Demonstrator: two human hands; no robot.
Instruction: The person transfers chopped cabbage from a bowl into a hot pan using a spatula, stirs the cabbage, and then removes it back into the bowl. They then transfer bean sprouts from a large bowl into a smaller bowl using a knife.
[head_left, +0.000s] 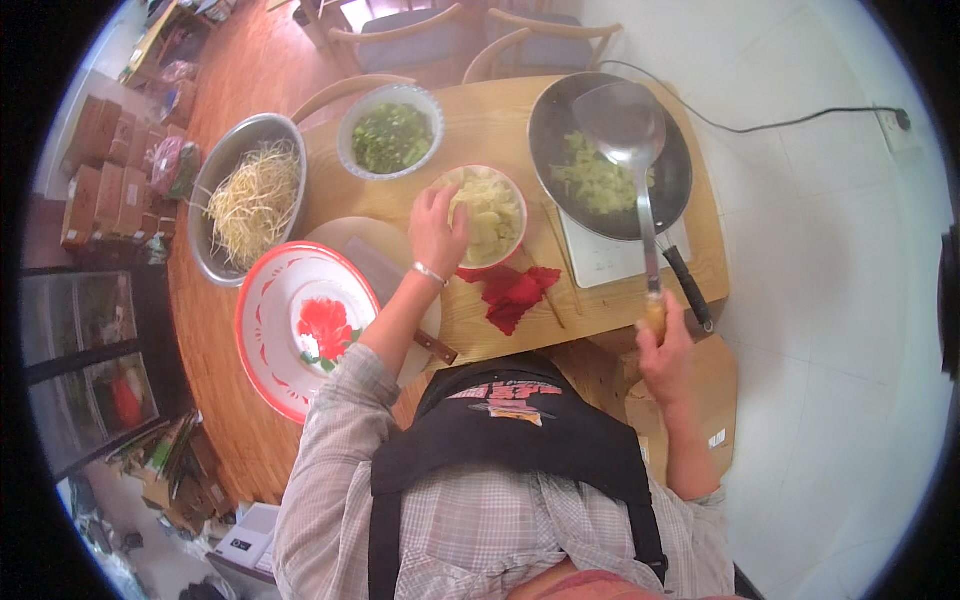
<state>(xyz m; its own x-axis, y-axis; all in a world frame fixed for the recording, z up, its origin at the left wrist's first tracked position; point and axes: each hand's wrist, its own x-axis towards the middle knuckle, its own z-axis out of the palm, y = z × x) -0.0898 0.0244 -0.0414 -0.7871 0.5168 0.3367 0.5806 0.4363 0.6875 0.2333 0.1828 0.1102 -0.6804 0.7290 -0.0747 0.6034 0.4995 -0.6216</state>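
Note:
My right hand (666, 341) grips the wooden handle of a steel wok spatula (646, 225). Its broad head hangs over a black wok (545, 199), which has pale green chopped vegetable (596, 180) inside. The wok rests on a white induction cooktop (611, 262). My left hand (442, 229) is at the left rim of a red-rimmed bowl (523, 225), its fingers over pale sliced vegetable (491, 214). Whether those fingers grip the rim or the slices is unclear. A red cloth (514, 296) and thin sticks (555, 300) lie near this bowl.
A cleaver (435, 349) lies on a round cutting board (360, 229), partly beneath a large enamel basin (251, 330). Bean sprouts fill a metal bowl (196, 225); chopped greens fill a white bowl (345, 142). The wok handle (688, 289) juts past the table edge. A cord (750, 129) runs wallward.

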